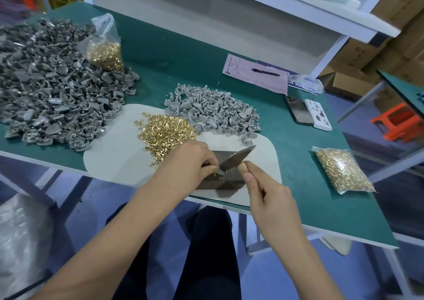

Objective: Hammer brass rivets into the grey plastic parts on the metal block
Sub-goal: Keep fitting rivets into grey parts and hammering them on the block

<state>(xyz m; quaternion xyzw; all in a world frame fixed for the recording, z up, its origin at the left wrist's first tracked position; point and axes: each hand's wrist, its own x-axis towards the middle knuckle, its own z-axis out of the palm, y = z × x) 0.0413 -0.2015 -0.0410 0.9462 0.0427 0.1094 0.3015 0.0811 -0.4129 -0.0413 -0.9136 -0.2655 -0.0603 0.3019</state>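
Observation:
A dark metal block [229,180] lies on a pale mat [114,153] at the table's front edge. My left hand [190,159] pinches a grey plastic part [219,173] with a brass rivet on the block. My right hand [266,192] grips the wooden handle of a small hammer [236,159], whose metal head is tilted down over the part. Loose brass rivets [165,132] are heaped on the mat just behind my left hand. A pile of light grey plastic parts [213,114] lies behind the block.
A large heap of darker grey parts [50,84] covers the table's left. A bag of rivets [105,49] stands at the back, and another bag of rivets [344,171] lies at the right. A form with a pen [263,72], a phone [298,111] and a white box [319,116] lie beyond.

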